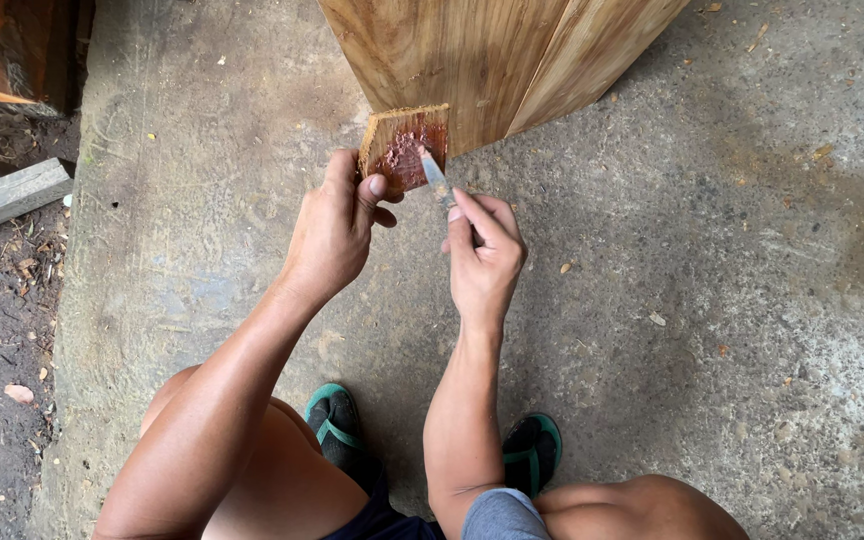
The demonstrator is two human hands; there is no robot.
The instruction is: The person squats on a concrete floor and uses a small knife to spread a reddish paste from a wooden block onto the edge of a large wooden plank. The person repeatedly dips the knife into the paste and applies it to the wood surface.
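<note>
Putty scooped from scrap onto knife, near wood panel.
Left hand gripping scrap; right hand pinching knife. Best kept shallow, small loads, scrap steady.

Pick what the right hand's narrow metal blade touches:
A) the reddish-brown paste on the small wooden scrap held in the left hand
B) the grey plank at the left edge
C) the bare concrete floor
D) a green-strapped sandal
A: the right hand holds the narrow metal blade with its tip in the reddish-brown paste on the small wooden scrap, which the left hand grips.
</note>
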